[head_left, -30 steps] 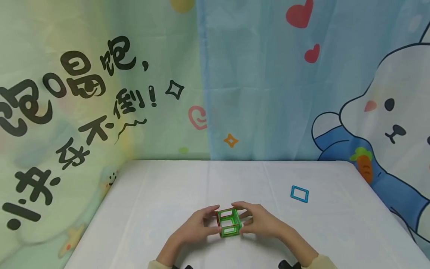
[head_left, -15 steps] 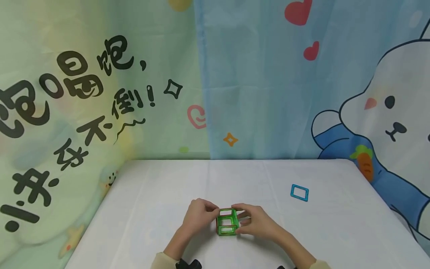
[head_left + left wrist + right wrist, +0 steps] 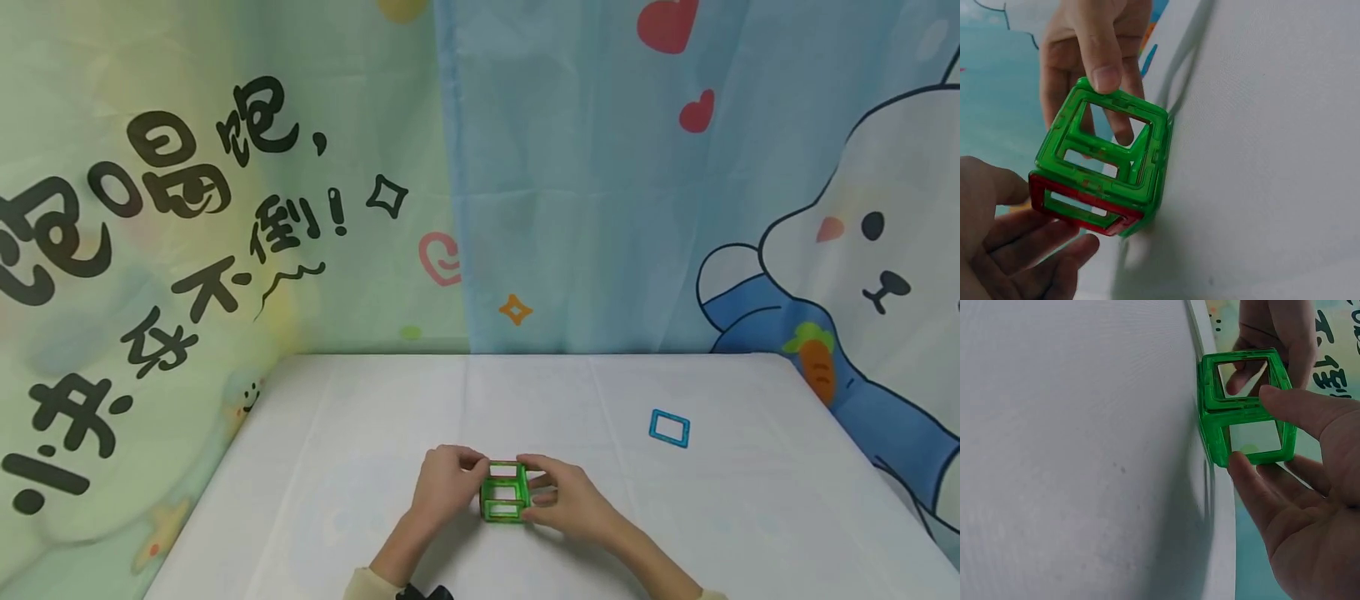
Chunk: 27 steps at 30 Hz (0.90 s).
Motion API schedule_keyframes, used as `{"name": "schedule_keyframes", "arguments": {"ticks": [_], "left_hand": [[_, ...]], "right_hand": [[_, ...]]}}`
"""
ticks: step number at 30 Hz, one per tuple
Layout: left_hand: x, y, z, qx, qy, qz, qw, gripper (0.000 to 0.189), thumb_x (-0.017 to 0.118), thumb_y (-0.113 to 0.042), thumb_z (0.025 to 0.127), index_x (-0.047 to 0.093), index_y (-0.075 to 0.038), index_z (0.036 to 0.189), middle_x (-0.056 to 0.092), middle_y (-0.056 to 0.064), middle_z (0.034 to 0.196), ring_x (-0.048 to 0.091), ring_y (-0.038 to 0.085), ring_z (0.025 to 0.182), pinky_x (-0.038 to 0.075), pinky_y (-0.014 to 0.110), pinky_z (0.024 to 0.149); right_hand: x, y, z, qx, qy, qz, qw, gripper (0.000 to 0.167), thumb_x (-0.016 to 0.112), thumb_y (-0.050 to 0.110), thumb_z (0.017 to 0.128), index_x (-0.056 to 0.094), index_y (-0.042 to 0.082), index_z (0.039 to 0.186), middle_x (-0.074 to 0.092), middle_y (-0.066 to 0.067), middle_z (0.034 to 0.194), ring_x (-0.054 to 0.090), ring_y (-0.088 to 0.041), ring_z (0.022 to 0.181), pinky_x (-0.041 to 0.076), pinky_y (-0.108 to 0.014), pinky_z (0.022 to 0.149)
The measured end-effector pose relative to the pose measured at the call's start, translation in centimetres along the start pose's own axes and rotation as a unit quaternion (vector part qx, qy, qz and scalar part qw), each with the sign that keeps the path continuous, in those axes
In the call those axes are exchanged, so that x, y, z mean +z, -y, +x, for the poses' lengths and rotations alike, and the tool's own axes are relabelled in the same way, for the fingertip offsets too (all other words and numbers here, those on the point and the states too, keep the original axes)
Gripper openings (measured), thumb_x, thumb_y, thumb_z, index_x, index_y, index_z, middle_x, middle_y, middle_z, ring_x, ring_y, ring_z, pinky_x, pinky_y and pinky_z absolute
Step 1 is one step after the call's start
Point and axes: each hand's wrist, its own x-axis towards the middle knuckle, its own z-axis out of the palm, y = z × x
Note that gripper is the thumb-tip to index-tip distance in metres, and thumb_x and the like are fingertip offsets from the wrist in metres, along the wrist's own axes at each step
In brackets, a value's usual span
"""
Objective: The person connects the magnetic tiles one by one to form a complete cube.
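Observation:
A cube of green magnetic tiles (image 3: 505, 502) stands low over the white table, held between both hands. One of its sides is a red magnetic tile (image 3: 1040, 194), facing the left hand in the left wrist view. My left hand (image 3: 442, 483) pinches the cube's far left corner between thumb and fingers. On the opposite side, my right hand (image 3: 573, 498) grips the cube, its thumb on the near edge and the index finger at the far corner. In the right wrist view, the right hand (image 3: 1310, 512) has thumb and fingertips on the green frames.
A single blue magnetic tile (image 3: 652, 423) lies flat on the white table (image 3: 360, 417), beyond the hands to the right. Behind the table hangs a printed curtain (image 3: 570, 167) with hearts, lettering and a cartoon animal.
My left hand has shifted from spread along the cube's left side to a pinch at its far left corner. The cube has turned slightly and moved a little left. The right hand keeps its grip.

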Motion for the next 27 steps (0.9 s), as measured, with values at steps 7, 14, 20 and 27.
{"name": "schedule_keyframes", "arguments": {"ticks": [7,14,20,27], "left_hand": [[-1.2,1.7,-0.8,-0.016,0.121,-0.088,0.9886,0.054,0.067,-0.034,0.091,0.055,-0.005,0.134,0.062,0.008,0.125,0.063,0.023,0.106,0.052,0.037,0.084],[-1.6,2.1,-1.4,0.012,0.184,-0.066,0.9806,0.079,0.086,-0.021,0.075,0.046,-0.009,0.142,0.053,0.001,0.136,0.053,0.021,0.12,0.045,0.035,0.096],[-1.1,2.2,-1.2,0.018,0.17,-0.024,0.9849,0.07,0.087,-0.019,0.072,0.055,-0.008,0.133,0.061,-0.003,0.122,0.057,0.015,0.111,0.046,0.032,0.093],[-0.7,2.8,-0.5,0.026,0.17,-0.006,0.9852,0.068,0.086,-0.022,0.073,0.056,-0.011,0.133,0.061,-0.006,0.121,0.056,0.011,0.108,0.047,0.03,0.09]], "right_hand": [[-2.3,0.3,-0.9,0.021,0.015,-0.065,0.9976,0.074,0.082,0.012,0.077,0.044,-0.003,0.139,0.049,-0.023,0.136,0.061,-0.032,0.103,0.054,-0.029,0.074],[-7.3,-1.0,-1.3,0.022,-0.049,-0.117,0.9917,0.05,0.077,0.014,0.083,0.057,-0.002,0.126,0.061,-0.019,0.119,0.063,-0.028,0.096,0.053,-0.03,0.072],[-11.1,-2.1,-2.2,0.042,-0.106,-0.157,0.981,0.047,0.075,0.018,0.086,0.059,-0.005,0.123,0.061,-0.022,0.118,0.061,-0.027,0.091,0.05,-0.032,0.065],[-15.5,-5.1,-3.1,0.094,-0.16,-0.195,0.9631,0.05,0.075,0.02,0.085,0.058,-0.009,0.122,0.058,-0.028,0.117,0.058,-0.026,0.084,0.048,-0.033,0.059]]}}
